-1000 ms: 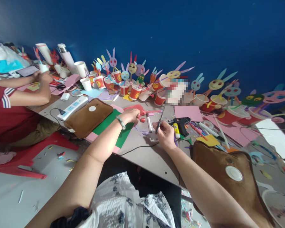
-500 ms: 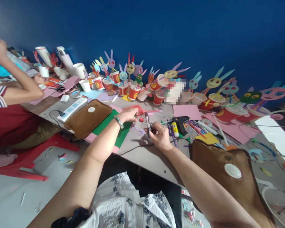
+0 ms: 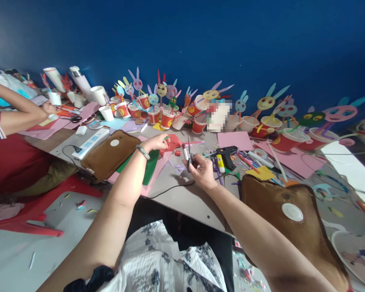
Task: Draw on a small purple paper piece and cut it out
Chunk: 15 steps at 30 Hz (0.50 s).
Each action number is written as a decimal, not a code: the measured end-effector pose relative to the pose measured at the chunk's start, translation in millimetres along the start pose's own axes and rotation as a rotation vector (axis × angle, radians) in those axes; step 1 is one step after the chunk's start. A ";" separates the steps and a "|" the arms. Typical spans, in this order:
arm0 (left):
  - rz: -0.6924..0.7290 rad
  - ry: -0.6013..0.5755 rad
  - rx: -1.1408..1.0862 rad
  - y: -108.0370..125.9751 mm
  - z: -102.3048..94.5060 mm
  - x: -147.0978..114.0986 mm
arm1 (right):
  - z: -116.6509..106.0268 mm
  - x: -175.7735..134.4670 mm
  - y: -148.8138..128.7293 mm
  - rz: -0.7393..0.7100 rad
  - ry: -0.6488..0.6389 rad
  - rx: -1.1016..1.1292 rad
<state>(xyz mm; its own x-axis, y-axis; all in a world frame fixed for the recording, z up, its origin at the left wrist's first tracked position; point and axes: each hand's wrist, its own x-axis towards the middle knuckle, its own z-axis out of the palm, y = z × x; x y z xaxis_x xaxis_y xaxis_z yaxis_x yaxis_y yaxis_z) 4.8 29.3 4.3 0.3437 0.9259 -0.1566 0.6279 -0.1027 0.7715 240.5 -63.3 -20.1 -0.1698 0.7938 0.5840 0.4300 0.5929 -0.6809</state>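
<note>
My left hand (image 3: 156, 142) is closed, with a bit of green paper (image 3: 166, 138) at its fingertips. Beneath that wrist lies a green sheet (image 3: 152, 168) over pink paper (image 3: 162, 164); whether the pinched bit belongs to this sheet I cannot tell. Red paper (image 3: 173, 142) is just beyond the fingers. My right hand (image 3: 203, 171) grips scissors (image 3: 189, 156) by their dark handles, blades pointing away from me. A small red piece (image 3: 177, 153) and purple scraps (image 3: 180, 166) lie between my hands.
Paper cups with rabbit-faced figures (image 3: 167, 118) line the wall. A glue gun (image 3: 226, 156), glue stick (image 3: 220, 163) and pens lie right. Brown pouches (image 3: 109, 156) flank my arms, one near a power strip (image 3: 93, 142). A cable crosses the table. Another person's arm (image 3: 21, 113) reaches in left.
My left hand has drawn slightly toward me and now shows green at its fingertips. More pink paper shows beside the green sheet. The other person's arm has lowered.
</note>
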 end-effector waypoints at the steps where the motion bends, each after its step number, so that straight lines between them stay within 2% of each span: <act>1: -0.011 0.015 0.003 0.2 0.1 0.1 | -0.5 0.7 0.9 0.016 0.014 0.004; 7: -0.206 0.151 0.014 6.8 1.4 -0.3 | -2.1 2.7 2.8 0.089 0.052 0.012; 15: -0.212 0.221 -0.071 1.1 -1.0 3.6 | -0.8 2.1 -0.4 0.077 0.030 0.004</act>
<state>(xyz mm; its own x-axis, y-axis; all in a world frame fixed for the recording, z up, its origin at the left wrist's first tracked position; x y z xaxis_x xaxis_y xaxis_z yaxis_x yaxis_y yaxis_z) 6.0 32.9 5.1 0.0454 0.9813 -0.1869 0.6168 0.1196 0.7780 240.7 -62.0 -18.2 -0.1097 0.8325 0.5431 0.4367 0.5312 -0.7260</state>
